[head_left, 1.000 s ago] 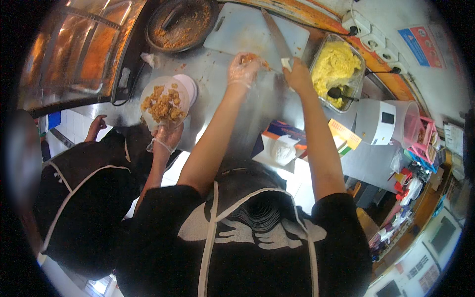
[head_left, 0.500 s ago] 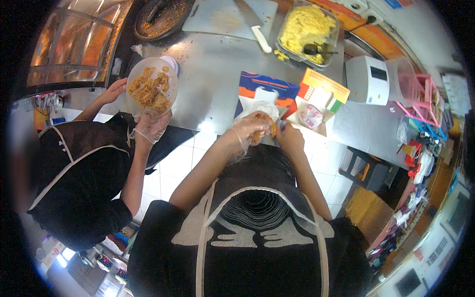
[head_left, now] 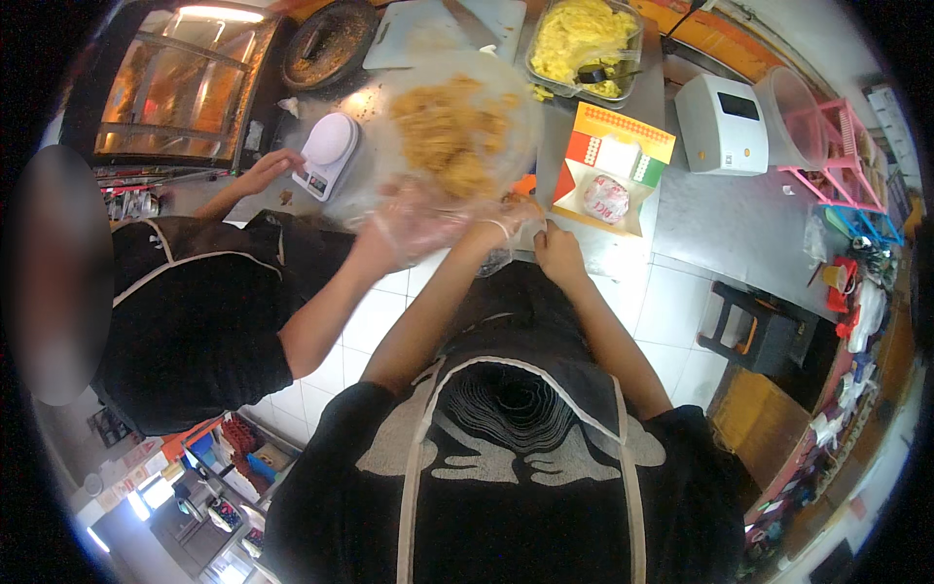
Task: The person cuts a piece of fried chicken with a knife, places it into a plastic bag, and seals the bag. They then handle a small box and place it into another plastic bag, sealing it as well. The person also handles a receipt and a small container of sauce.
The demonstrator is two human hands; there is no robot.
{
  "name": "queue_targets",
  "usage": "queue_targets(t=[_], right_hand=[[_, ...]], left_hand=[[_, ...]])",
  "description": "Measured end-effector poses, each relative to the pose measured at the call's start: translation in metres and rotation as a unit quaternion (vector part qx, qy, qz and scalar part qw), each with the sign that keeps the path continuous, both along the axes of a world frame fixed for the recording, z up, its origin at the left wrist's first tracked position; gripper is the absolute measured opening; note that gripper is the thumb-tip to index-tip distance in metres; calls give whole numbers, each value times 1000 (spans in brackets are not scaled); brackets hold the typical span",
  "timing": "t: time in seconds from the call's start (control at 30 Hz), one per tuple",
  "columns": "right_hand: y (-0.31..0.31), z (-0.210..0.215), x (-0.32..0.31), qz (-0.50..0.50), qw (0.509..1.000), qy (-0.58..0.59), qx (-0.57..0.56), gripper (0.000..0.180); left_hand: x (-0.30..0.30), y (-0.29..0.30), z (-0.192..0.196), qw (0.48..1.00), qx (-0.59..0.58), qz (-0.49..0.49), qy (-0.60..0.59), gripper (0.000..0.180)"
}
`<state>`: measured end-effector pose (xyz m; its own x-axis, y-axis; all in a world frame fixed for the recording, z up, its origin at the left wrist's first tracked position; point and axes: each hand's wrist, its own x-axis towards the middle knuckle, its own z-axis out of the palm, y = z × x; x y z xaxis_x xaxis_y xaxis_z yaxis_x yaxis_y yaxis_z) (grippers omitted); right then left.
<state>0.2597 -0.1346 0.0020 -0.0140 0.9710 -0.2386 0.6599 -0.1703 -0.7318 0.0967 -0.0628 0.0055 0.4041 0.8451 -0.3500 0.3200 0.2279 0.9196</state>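
One steel counter (head_left: 593,243) holds a white scale (head_left: 326,154) above white floor tiles (head_left: 671,302).

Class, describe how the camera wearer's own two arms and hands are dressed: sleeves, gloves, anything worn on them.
Both forearms are bare below short black sleeves. The left hand wears a thin, clear, crinkled plastic glove gathered at the wrist. The right hand appears ungloved. No watch or jewellery shows.

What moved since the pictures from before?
The co-worker's gloved hand swung the bowl of fried food from the left side across to the middle, in front of the person's hands. The person's left hand and right hand stayed together at the counter edge. The tub of yellow food stayed put.
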Motion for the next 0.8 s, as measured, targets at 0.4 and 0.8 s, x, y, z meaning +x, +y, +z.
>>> queue_targets(t=[0.4, 0.8], right_hand=[[0, -6, -33, -8, 989, -142, -39, 31], [-13, -17, -20, -70, 996, 29, -56, 35]], left_hand=[[94, -43, 57, 947, 146, -227, 174, 34], [164, -60, 74, 894, 130, -347, 251, 36]])
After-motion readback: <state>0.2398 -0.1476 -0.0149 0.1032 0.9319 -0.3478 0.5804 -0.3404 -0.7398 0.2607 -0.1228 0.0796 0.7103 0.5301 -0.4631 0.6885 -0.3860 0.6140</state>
